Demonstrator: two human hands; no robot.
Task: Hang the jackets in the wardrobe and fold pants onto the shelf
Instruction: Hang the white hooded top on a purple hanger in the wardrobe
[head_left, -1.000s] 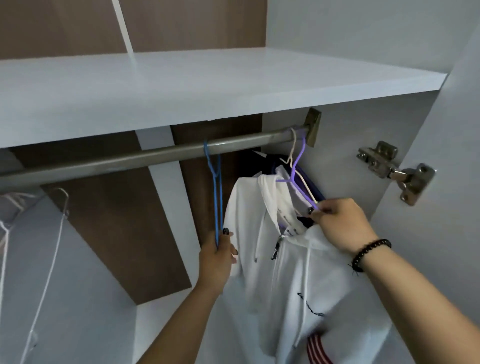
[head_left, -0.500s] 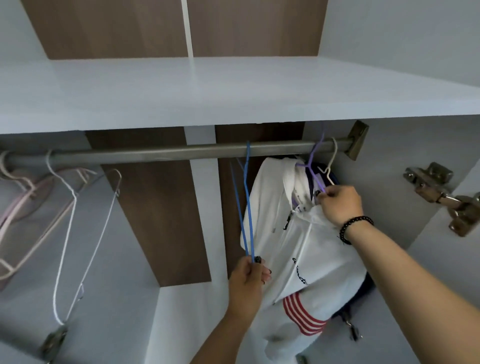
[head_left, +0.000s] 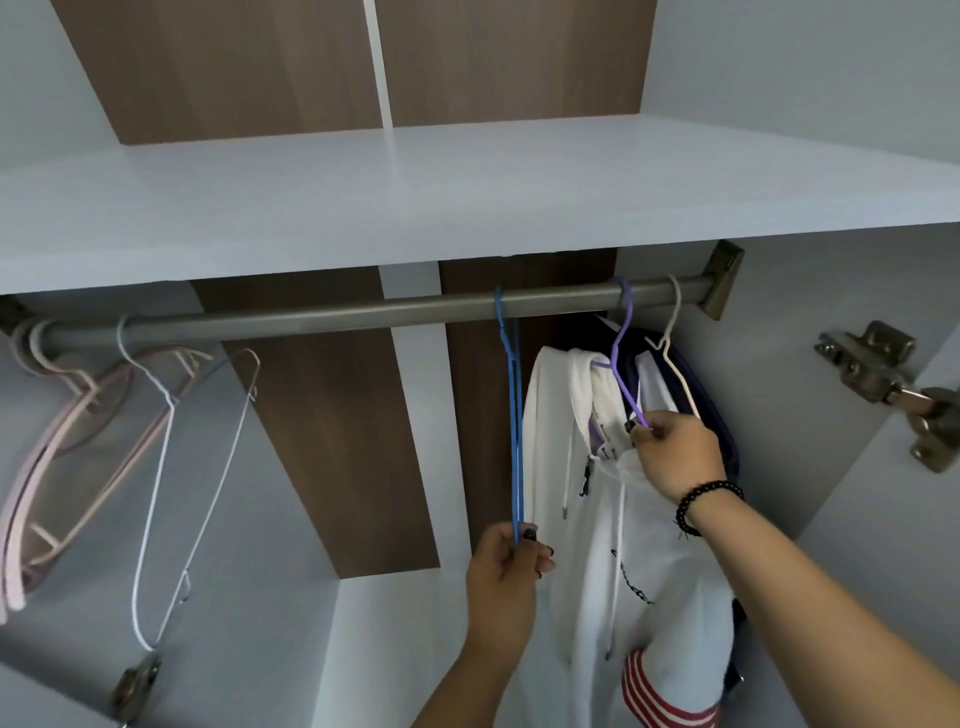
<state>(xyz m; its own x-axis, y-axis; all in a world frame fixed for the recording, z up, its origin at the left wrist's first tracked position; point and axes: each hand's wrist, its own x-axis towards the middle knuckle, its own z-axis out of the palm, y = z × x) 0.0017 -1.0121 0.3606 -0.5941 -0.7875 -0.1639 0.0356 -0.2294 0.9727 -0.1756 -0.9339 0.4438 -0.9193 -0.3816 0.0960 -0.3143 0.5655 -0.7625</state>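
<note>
Head view, looking up into the wardrobe. A metal rail (head_left: 337, 318) runs left to right under a white shelf (head_left: 467, 197), fixed at its right end by a bracket (head_left: 723, 278).

Left hand (head_left: 506, 574): the grip is closed narrow, thumb and fingers pinching the bottom of a blue hanger (head_left: 514, 415). That hanger carries no garment; its hook sits over the rail near the middle and the frame hangs straight down, edge-on to the camera.

Right hand (head_left: 675, 449): the grip is closed on the lower arm of a purple hanger (head_left: 623, 364), fingers curled round it at the collar of a white hooded jacket (head_left: 613, 519). A black bead bracelet (head_left: 704, 501) sits on that wrist. The purple hanger's hook is over the rail, just right of the blue one.

The white jacket hangs on the purple hanger at the right end of the rail, zip front toward the camera, red-striped cuff (head_left: 660, 691) at the bottom. Behind it, touching, hangs a dark navy jacket (head_left: 719, 415) on a white hanger (head_left: 672, 343), nearest the bracket.

At the left end of the rail: pink hangers (head_left: 62, 431) and a bare white wire hanger (head_left: 171, 467). A door hinge (head_left: 883, 374) is on the right wall. No pants are on the visible part of the shelf.
</note>
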